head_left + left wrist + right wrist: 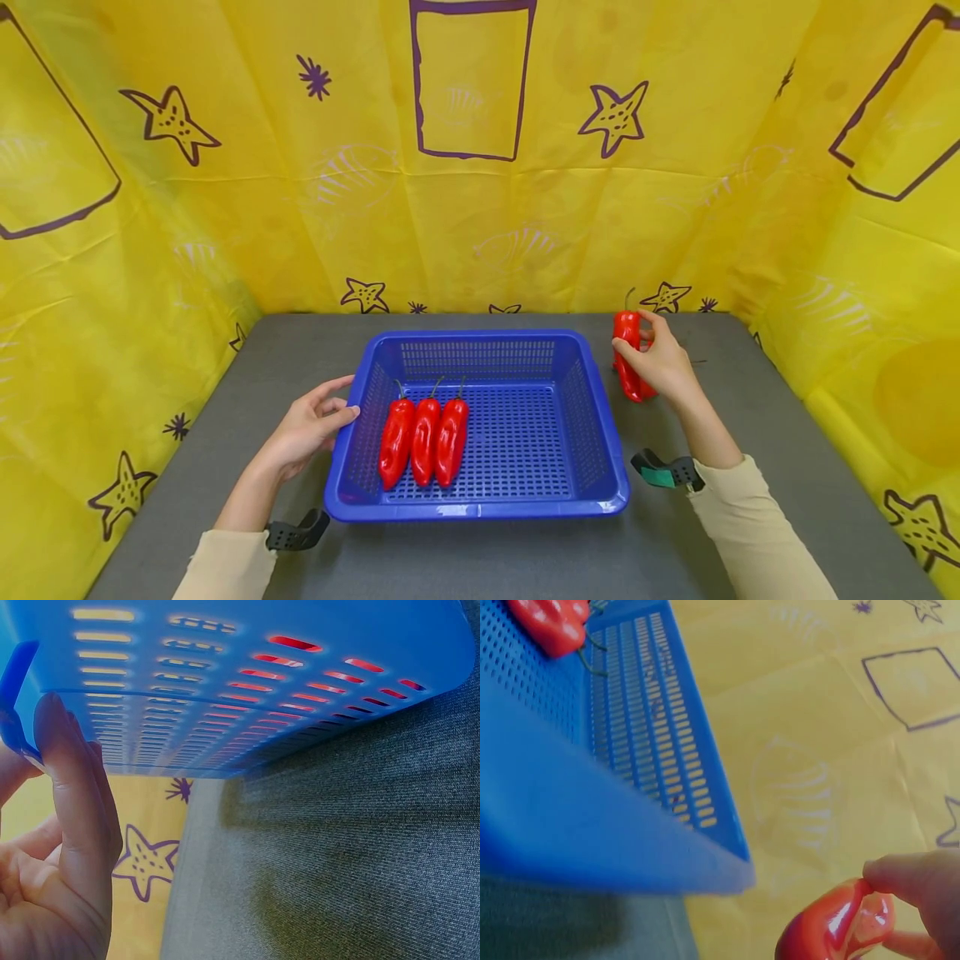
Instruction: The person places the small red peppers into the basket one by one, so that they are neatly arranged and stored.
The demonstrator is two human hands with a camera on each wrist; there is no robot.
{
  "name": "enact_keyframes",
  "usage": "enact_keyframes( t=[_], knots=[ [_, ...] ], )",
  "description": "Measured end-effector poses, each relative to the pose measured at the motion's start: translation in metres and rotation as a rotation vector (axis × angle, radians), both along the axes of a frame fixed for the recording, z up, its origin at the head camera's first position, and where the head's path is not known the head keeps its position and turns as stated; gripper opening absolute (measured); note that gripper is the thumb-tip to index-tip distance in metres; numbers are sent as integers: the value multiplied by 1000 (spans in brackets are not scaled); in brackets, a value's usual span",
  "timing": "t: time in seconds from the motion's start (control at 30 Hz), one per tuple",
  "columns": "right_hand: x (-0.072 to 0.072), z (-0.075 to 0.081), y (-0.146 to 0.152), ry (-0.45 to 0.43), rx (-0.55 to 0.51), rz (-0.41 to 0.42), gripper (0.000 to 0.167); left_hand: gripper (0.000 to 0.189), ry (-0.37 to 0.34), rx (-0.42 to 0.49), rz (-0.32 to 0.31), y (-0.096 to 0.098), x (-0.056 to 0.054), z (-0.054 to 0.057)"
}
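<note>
A blue plastic basket (pixel 480 510) stands on the grey surface, with three red chili peppers (pixel 424 442) lying side by side in its left half, stems toward the back. My left hand (pixel 307 425) grips the basket's left rim, thumb over the edge and fingers outside the wall; the left wrist view shows those fingers (pixel 71 795) against the rim. To the right of the basket, my right hand (pixel 660 358) pinches another red chili pepper (pixel 627 333) between thumb and fingers, stem pointing up. Behind that hand, more red shows, partly hidden.
Yellow cloth (pixel 480 225) with starfish and fish prints hangs at the back and both sides of the grey table (pixel 300 342). A thin stem (pixel 699 362) pokes out to the right of my right hand. Black straps (pixel 298 531) circle both wrists.
</note>
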State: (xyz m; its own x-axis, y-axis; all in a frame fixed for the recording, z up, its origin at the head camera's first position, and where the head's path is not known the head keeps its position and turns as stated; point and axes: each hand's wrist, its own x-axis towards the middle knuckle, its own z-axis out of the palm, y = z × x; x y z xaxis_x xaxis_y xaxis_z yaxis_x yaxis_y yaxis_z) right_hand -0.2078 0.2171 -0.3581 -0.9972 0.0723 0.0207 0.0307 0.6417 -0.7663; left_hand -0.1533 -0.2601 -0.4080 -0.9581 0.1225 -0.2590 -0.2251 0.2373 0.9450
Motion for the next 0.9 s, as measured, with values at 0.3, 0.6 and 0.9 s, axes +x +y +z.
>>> enact_keyframes(
  t=[0.3, 0.6, 0.9],
  knots=[
    [-1, 8, -24, 17, -44, 76, 72, 68, 0, -5, 5, 1, 1, 2],
    [-3, 7, -44, 7, -39, 109, 70, 68, -2, -15, 8, 1, 1, 2],
    [-2, 4, -61, -10, -51, 136, 68, 68, 5, -12, 4, 1, 2, 2]
  ],
)
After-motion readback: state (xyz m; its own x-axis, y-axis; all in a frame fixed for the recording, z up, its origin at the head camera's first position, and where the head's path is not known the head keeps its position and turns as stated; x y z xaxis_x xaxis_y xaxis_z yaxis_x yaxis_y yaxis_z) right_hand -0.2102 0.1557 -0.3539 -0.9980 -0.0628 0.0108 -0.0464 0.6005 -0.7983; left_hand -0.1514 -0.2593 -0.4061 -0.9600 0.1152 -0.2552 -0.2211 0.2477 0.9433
